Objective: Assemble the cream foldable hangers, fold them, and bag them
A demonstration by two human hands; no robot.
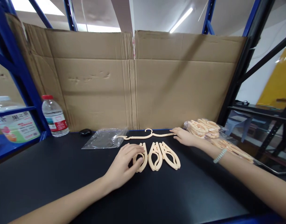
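Head view, single frame.

Left hand: laid palm down on the black table, fingers loosely spread and slightly curled, fingertips resting on the leftmost folded hanger. Nothing is clamped; the hanger is only touched from above.

Folded hangers: three cream plastic pieces are set side by side on the table, near its middle. The middle folded hanger and the rightmost folded hanger lie just beside the first, touching or nearly touching one another, the rightmost angled outward.

Open hanger: one cream hanger is spread flat behind the three, hook toward the cardboard wall.

Right hand: stretched forward, fingers extended and close together, fingertips placed on the right end of the open hanger. Whether that end is pinched cannot be told. A pale bead bracelet is worn on the wrist.

Bagged hangers: a heap in clear wrap is seen at the right edge, just beyond the right forearm.

Empty clear bag: flat, left of the open hanger.

Small black object and water bottle: stood at rear left.
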